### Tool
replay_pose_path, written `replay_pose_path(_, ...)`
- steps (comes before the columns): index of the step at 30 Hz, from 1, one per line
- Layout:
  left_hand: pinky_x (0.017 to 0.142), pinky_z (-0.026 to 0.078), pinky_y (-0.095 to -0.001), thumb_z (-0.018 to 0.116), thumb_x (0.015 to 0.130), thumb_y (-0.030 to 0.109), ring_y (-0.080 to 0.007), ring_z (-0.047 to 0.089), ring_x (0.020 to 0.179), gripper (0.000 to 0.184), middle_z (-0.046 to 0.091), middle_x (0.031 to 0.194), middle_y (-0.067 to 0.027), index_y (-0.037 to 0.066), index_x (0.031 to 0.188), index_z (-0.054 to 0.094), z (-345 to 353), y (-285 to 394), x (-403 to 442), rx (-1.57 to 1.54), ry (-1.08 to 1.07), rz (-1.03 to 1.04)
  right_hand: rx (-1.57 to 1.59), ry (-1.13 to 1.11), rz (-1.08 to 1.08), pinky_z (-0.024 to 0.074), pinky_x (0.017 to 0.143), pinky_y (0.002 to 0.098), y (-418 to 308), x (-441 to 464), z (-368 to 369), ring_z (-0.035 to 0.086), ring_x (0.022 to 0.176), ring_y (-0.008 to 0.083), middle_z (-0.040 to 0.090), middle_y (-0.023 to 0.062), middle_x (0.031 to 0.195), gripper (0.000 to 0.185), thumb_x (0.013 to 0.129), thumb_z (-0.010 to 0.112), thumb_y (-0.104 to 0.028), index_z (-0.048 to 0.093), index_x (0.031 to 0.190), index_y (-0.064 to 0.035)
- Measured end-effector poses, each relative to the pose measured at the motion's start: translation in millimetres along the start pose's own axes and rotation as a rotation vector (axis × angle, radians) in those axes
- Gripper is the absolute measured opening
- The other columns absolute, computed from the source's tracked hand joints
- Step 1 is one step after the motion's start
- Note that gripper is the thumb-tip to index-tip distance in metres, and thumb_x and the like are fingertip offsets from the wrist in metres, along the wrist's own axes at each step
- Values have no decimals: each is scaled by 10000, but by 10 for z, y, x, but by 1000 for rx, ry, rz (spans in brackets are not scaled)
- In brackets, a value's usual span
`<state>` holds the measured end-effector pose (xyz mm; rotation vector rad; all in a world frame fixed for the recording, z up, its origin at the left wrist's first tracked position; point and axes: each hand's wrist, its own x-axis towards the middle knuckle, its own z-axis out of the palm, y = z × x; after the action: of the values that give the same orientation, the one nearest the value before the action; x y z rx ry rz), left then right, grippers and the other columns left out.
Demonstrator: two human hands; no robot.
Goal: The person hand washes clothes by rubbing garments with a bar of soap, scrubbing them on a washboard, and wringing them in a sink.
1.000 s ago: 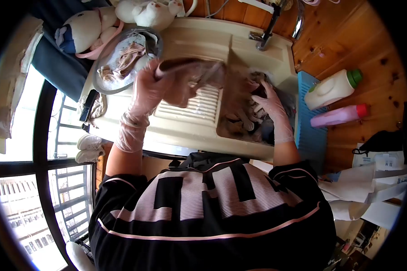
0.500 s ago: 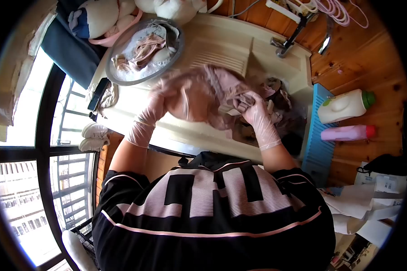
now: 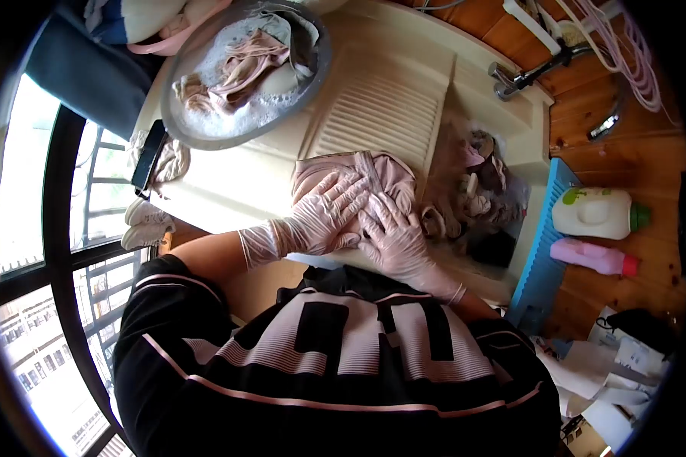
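A dusty-pink piece of clothing (image 3: 392, 171), perhaps underwear, lies spread at the lower end of the ribbed washboard (image 3: 381, 110) of a cream laundry sink. Both my hands wear thin clear gloves and press down on the cloth, side by side. My left hand (image 3: 324, 213) rests flat with its fingers stretched toward the right. Close against it, my right hand (image 3: 395, 240) lies flat too, fingers spread and pointing up the board. Neither hand grips the fabric. The cloth's lower part is hidden beneath them.
Right of the board, the sink basin (image 3: 514, 164) holds water and several wet garments. A clear tub (image 3: 168, 114) of sudsy laundry stands upper left, near a phone (image 3: 151, 156). A blue rack (image 3: 545, 244), white bottle (image 3: 594, 212), pink bottle (image 3: 587, 255) and faucet (image 3: 537, 78) are at right.
The pink cloth, held up and stretched between both hands before, now lies on the board's lower end. Both hands have let go, come together and flattened on it. The view has shifted.
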<state>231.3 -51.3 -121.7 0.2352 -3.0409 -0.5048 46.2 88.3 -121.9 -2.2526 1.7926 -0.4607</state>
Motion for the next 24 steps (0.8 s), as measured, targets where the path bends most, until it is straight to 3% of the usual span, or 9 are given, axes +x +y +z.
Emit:
replay_pose_path(2,1151,208,-456,542,848,523,-357,293,1391,797,359,1450,-251,-41,1390,387,188,-556,468,34,203,4,-45,85,-32,261,1087,516,524,416,125,330,1359,365,396,181,1444,483,844,586,-296,580,1251,-37)
replay_pose_path(4,1153,218,-432,496,883,467,-355,294,1386,751,302,1478,-256,-29,1421,330,-162,-1122,1446,4,23,-250,-163,351,164,304,1090,485,1050,1240,100,387,1313,389,426,201,1418,432,845,541,-146,562,1246,14)
replay_pose_path(6,1155,220,-424,475,900,431,-357,293,1384,727,267,1495,-259,-25,1438,297,-84,-1218,1645,27,39,-316,39,229,287,351,1079,440,1471,1639,107,458,1243,407,479,223,1364,426,833,488,-27,541,1249,51)
replay_pose_path(10,1165,192,-414,545,843,404,-365,257,1402,780,281,1490,-258,-51,1425,297,222,-664,856,13,252,-40,120,320,4,463,992,419,964,753,177,512,1211,376,504,236,1329,318,837,531,-1,628,1139,35)
replay_pose_path(13,1183,134,-419,524,853,373,-352,189,1431,796,206,1520,-259,-59,1452,225,64,-462,464,-126,-20,108,162,314,21,441,1019,437,357,573,-245,434,1277,338,454,239,1368,344,931,508,-127,564,1251,-15)
replay_pose_path(17,995,365,-478,503,854,378,-386,531,1122,598,557,1206,-246,-85,1229,448,-73,-1013,1823,66,-39,-288,3,352,157,472,979,372,1865,1540,134,549,1165,294,538,197,1297,342,957,475,-147,537,1279,-48)
replay_pose_path(18,1005,367,-477,514,857,377,-381,518,1150,622,569,1191,-254,-92,1257,432,220,-1170,2059,42,421,-280,62,345,191,480,968,356,2028,1575,170,578,1137,284,559,186,1279,342,964,467,-152,531,1286,-57)
replay_pose_path(20,1083,308,-464,502,857,396,-392,458,1244,711,479,1314,-292,-94,1350,353,288,-1038,1778,179,258,-247,122,300,277,431,1016,350,1605,1322,108,492,1252,308,521,225,1322,400,884,512,-20,526,1280,31)
replay_pose_path(24,1187,96,-434,510,818,382,-380,200,1423,861,197,1510,-290,-81,1457,166,84,-355,470,-158,29,90,1361,359,509,504,920,281,479,788,109,325,1330,220,253,162,1476,459,950,430,-43,392,1407,-53)
